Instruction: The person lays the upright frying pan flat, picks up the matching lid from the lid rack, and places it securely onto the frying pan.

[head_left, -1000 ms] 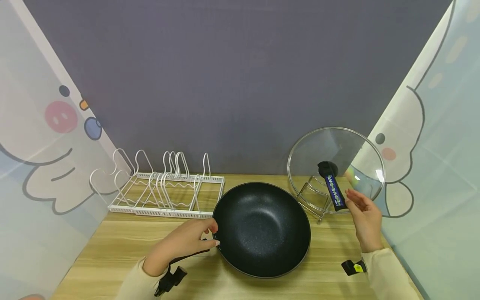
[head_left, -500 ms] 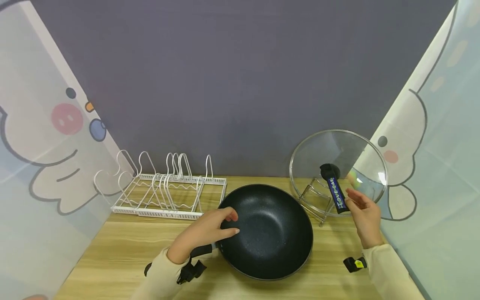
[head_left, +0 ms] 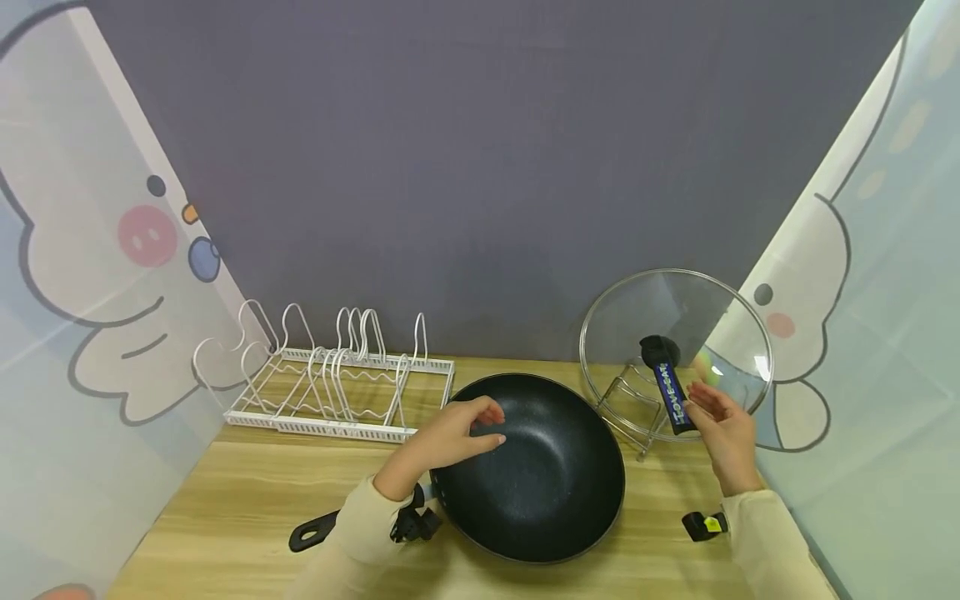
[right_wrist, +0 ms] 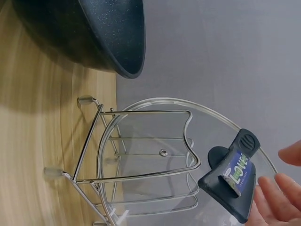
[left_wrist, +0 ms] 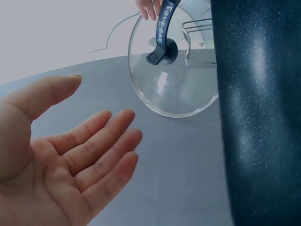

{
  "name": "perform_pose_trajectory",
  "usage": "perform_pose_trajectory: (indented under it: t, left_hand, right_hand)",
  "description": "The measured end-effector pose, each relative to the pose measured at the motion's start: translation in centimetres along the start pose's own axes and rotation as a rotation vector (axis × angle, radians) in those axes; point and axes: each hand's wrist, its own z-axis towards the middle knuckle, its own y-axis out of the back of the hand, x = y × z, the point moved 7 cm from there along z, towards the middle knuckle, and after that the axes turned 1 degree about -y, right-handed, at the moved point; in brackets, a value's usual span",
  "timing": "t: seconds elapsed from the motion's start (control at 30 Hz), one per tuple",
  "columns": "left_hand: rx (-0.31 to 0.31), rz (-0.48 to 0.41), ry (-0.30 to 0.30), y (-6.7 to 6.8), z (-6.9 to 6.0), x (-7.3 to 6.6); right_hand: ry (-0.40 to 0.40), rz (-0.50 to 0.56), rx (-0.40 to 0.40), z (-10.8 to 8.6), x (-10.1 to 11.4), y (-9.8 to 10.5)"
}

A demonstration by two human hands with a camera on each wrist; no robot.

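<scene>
A black wok (head_left: 540,492) stands on the wooden table, its long handle (head_left: 313,532) extending left and partly hidden under my left sleeve. My left hand (head_left: 457,433) hovers above the wok's left side, thumb and fingers apart, holding nothing; the left wrist view shows its palm (left_wrist: 61,174). At the right, a glass lid (head_left: 622,317) leans upright in a metal wire stand (head_left: 626,408). The lid's black handle (head_left: 667,379) carries a blue label. Beside the lower end of that handle is my right hand (head_left: 727,437), with a gap between thumb and fingers in the right wrist view.
A white wire rack (head_left: 341,429) with several upright loops lies at the back left of the table (head_left: 247,500). Behind rises a grey wall (head_left: 480,183). Printed cartoon panels (head_left: 112,250) close off both sides.
My left hand has moved from the wok's left rim rightward and up over the wok, and the handle's end has come into sight. My right hand stays beside the lid handle.
</scene>
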Motion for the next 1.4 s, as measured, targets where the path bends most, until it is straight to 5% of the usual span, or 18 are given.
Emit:
perform_pose_trajectory:
  t: [0.67, 0.9, 1.1, 1.4]
  left_hand:
    - [-0.031, -0.120, 0.029, -0.7, 6.0, 0.2]
    - [-0.016, -0.140, 0.044, -1.4, 7.1, -0.3]
    - [-0.013, -0.136, 0.047, -2.4, 8.1, 0.0]
    - [-0.029, -0.257, 0.069, -2.9, 9.2, -0.1]
  right_hand:
    - [0.008, -0.146, 0.177, 1.2, 0.3, -0.3]
    - [-0.064, -0.266, 0.268, 1.6, -0.4, -0.6]
    - [-0.089, -0.259, 0.345, 1.9, -0.2, -0.9]
    - [-0.125, -0.312, 0.417, 2.6, -0.6, -1.4]
